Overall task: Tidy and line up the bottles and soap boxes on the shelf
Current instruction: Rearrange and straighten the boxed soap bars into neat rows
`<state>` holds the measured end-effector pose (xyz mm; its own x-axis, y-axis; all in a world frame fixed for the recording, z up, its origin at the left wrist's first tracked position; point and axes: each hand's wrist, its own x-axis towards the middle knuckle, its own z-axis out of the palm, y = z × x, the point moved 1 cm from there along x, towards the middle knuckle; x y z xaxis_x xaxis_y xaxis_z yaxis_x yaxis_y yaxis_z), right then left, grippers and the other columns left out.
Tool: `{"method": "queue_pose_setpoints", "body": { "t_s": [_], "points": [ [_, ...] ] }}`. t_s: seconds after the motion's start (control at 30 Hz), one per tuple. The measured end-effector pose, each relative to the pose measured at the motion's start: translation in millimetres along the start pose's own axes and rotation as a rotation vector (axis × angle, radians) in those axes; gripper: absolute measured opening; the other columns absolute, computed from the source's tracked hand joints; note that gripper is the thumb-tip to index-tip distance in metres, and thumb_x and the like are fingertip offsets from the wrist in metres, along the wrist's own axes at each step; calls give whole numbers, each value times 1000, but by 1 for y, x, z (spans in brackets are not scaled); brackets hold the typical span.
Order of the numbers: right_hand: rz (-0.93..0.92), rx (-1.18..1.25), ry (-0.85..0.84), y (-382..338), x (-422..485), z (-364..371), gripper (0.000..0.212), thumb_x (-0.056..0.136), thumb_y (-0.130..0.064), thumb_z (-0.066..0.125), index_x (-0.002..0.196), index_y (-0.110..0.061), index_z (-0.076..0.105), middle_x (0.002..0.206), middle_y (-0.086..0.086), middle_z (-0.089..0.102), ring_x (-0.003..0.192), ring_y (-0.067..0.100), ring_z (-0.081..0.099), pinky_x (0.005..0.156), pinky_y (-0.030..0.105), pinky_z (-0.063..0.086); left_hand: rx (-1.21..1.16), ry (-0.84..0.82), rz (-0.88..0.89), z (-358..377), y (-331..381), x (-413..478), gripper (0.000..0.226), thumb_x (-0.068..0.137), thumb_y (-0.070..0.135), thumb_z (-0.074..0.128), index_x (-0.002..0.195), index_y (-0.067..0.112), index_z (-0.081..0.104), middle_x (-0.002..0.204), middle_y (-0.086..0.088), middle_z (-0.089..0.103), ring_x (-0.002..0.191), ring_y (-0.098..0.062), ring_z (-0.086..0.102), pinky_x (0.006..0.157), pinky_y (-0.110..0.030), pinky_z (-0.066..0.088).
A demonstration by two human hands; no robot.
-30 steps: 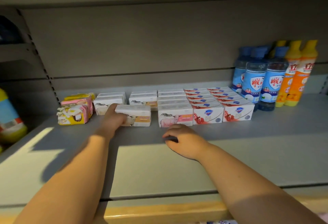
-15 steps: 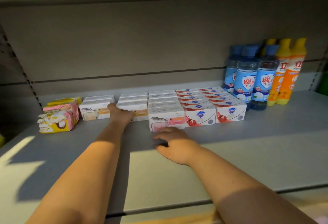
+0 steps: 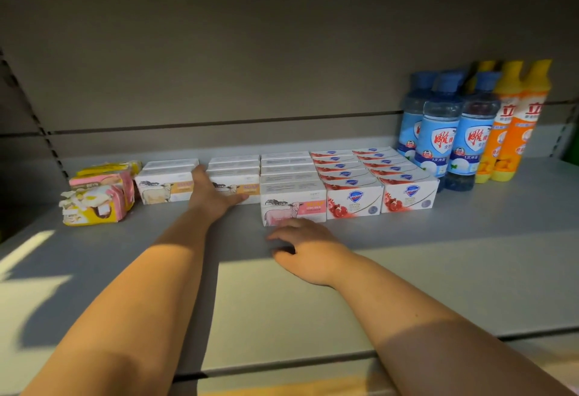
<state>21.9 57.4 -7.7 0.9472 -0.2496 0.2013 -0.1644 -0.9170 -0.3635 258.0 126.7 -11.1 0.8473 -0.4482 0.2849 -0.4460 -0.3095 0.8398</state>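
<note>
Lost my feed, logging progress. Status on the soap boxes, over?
Left hand open, pressing against orange-label soap box. Right hand resting on shelf, empty. Pink-label box sits forward of it. Nothing blocking.

A grey back panel (image 3: 219, 66) is rising behind the grey shelf (image 3: 470, 239). A slotted upright (image 3: 37, 120) is standing far left, and a warm light patch (image 3: 282, 317) is falling across its near part.

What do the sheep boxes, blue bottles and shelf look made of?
Sheep boxes: likely matte printed cardboard, crisp folded edges.
Blue bottles: clear plastic, see-through above glossy labels.
Shelf: probably painted metal, smooth grey, dull sheen.
</note>
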Motion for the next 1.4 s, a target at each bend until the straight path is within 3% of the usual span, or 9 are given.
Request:
{"method": "queue_pose_setpoints", "body": {
  "t_s": [0.13, 0.2, 0.33, 0.53, 0.6, 0.7, 0.97, 1.2, 1.4],
  "points": [
    [6, 18, 8, 3, 0, 1, 40, 87, -31, 53, 127, -31, 56, 140, -9, 46, 127, 12, 39, 104, 20, 29, 293, -28, -13, -11, 4, -5, 113, 65, 45, 83, 144, 16, 9, 139, -15, 38, 129, -34, 36, 108, -42, 31],
    [7, 5, 11, 3, 2, 2, 39, 87, -33, 52, 126, -33, 56, 140, -10, 46, 127, 12, 40, 103, 20, 30, 451, 55, 68, -22, 6, -8, 98, 71, 52, 75, 142, 16, 18, 136, -17, 39, 126, -37, 35, 105, -44, 30],
    [13, -18, 10, 1, 7, 4, 39, 86, -34, 53, 125, -34, 57, 140, -9, 46, 128, 12, 39, 105, 24, 32, 513, 259, 185, -51, 12, -1, 57, 89, 36, 56, 135, 7, 40, 136, -20, 44, 127, -36, 35, 104, -43, 29],
    [21, 25, 4, 3, 8, 4, 39, 86, -33, 54, 125, -35, 58, 139, -9, 46, 128, 12, 38, 105, 24, 32, 530, 7, 71, -57, 10, 23, 48, 100, 28, 31, 148, 18, 30, 158, -13, 17, 146, -27, 12, 116, -40, 14],
    [18, 34, 11, 4, 8, 5, 39, 86, -33, 55, 124, -35, 58, 137, -9, 47, 127, 11, 39, 104, 24, 32, 621, 31, 55, -60, 6, 27, 51, 98, 26, 36, 148, 17, 30, 157, -14, 19, 144, -31, 16, 115, -41, 17],
    [18, 61, 20, 6, 9, 7, 38, 85, -33, 56, 123, -35, 59, 136, -10, 47, 126, 10, 39, 103, 22, 32, 1007, -54, 77, -71, -4, 27, 65, 91, 28, 49, 147, 11, 22, 155, -12, 20, 144, -30, 13, 116, -40, 15],
    [40, 105, 28, 11, 13, 10, 39, 82, -34, 58, 121, -36, 60, 132, -12, 49, 122, 8, 42, 102, 23, 35, 1186, 25, 116, -68, 0, 14, 63, 81, 22, 63, 137, 14, 34, 139, -9, 37, 132, -29, 32, 105, -40, 32],
    [63, 105, 25, 9, 12, 7, 38, 83, -32, 58, 121, -31, 61, 130, -10, 50, 121, 10, 44, 100, 23, 36, 1089, 80, 129, -80, 3, -2, 36, 82, 38, 61, 114, 22, 54, 118, -8, 59, 109, -29, 56, 86, -33, 45],
    [90, 92, 32, 6, 10, 4, 37, 85, -30, 55, 121, -30, 61, 132, -9, 52, 121, 9, 45, 100, 23, 37, 586, 295, 104, -90, 15, -32, 37, 76, 50, 66, 92, 19, 53, 98, -5, 65, 89, -29, 59, 67, -32, 43]
  ]
}}
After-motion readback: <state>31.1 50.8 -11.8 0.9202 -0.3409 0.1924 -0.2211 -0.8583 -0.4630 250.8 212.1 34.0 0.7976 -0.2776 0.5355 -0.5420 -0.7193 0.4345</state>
